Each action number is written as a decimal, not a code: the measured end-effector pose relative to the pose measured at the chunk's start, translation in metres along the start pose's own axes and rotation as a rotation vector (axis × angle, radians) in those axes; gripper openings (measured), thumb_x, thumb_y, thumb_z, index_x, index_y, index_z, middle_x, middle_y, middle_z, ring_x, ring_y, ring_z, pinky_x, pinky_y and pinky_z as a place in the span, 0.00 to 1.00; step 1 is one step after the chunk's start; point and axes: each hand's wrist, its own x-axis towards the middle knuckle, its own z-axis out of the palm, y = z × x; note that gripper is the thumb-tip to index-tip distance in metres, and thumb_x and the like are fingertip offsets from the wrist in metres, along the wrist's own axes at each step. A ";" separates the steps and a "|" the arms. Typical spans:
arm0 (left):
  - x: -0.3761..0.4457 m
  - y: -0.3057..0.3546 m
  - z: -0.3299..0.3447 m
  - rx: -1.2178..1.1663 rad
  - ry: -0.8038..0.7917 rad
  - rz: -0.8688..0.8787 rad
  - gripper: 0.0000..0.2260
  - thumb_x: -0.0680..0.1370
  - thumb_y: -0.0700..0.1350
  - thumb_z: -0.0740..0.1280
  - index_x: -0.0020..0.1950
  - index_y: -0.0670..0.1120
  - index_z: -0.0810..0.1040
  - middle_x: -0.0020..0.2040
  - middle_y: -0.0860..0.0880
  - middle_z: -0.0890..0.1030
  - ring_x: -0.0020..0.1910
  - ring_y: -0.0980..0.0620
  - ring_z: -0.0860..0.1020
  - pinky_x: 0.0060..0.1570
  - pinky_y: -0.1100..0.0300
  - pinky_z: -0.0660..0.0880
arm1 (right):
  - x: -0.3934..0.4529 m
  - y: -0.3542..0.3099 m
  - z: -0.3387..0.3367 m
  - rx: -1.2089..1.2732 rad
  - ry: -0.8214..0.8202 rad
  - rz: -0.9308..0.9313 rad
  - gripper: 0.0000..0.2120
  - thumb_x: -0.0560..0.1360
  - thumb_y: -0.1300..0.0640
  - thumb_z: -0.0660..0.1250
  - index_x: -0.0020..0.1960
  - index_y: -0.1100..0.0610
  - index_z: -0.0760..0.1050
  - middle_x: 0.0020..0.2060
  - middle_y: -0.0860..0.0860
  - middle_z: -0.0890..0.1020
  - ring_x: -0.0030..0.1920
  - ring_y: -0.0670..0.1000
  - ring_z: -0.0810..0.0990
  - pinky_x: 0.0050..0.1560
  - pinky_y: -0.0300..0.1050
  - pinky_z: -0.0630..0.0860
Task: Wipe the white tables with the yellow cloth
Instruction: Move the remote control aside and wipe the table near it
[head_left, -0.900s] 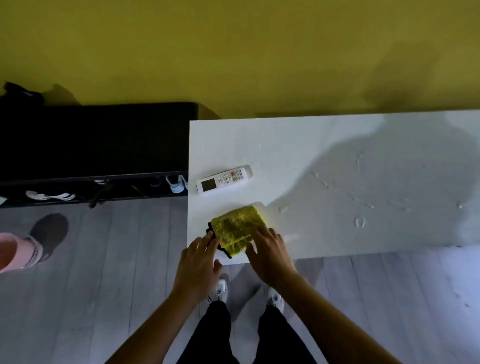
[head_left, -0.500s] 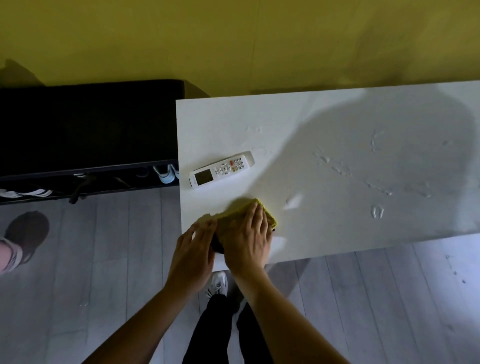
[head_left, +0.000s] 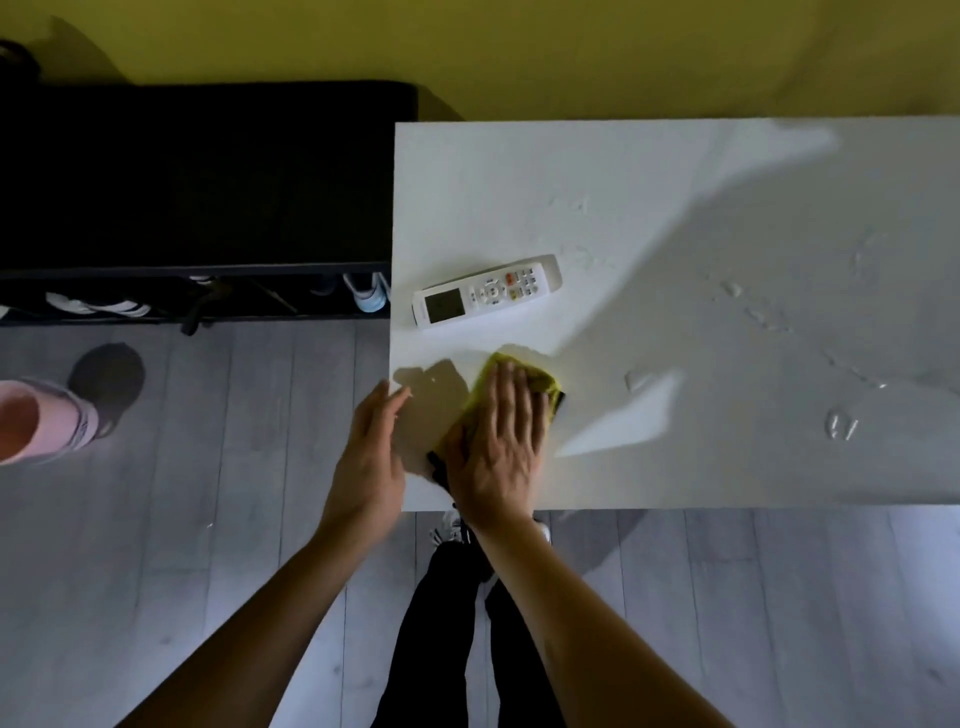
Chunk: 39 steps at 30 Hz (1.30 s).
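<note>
at the far left edge a pink shoe with a dark sole (head_left: 47, 421) stands on the grey plank floor (head_left: 208, 519). behind it a low black shoe rack (head_left: 197, 182) sits against the yellow wall (head_left: 519, 47), with pale sneakers (head_left: 366, 296) on its lower shelf. the left hand (head_left: 370, 457) has its fingers straight and together, fingertips resting at the left edge of the flat white table (head_left: 727, 208), holding nothing, just beside the cloth but apart from it. a white remote control with a small grey screen (head_left: 485, 297) lies on the table, just beyond the hands. the right hand (head_left: 498, 441) lies flat, fingers extended, pressing down on the folded yellow cloth with a dark trim (head_left: 545, 382) near the table's near-left corner. to the right, clear water droplets (head_left: 841, 423) are scattered over the shaded tabletop.
</note>
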 end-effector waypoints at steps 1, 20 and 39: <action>0.003 0.003 -0.003 -0.058 0.036 -0.039 0.29 0.81 0.28 0.63 0.80 0.47 0.66 0.82 0.45 0.63 0.74 0.45 0.72 0.68 0.48 0.77 | -0.001 -0.005 0.003 0.023 -0.027 -0.101 0.34 0.83 0.49 0.58 0.82 0.61 0.48 0.82 0.56 0.51 0.82 0.55 0.45 0.80 0.62 0.47; -0.030 -0.020 0.031 0.275 -0.080 0.202 0.32 0.82 0.50 0.65 0.84 0.44 0.59 0.86 0.46 0.54 0.85 0.46 0.53 0.76 0.46 0.65 | -0.019 0.146 -0.074 -0.087 0.150 0.114 0.31 0.81 0.50 0.53 0.82 0.57 0.52 0.81 0.54 0.55 0.81 0.53 0.50 0.80 0.60 0.51; 0.002 -0.003 -0.004 0.100 0.109 0.076 0.25 0.78 0.35 0.65 0.76 0.41 0.68 0.79 0.41 0.65 0.68 0.40 0.77 0.58 0.48 0.83 | 0.036 -0.005 0.007 0.005 -0.138 -0.529 0.33 0.83 0.39 0.49 0.81 0.57 0.58 0.80 0.52 0.59 0.81 0.50 0.52 0.80 0.57 0.51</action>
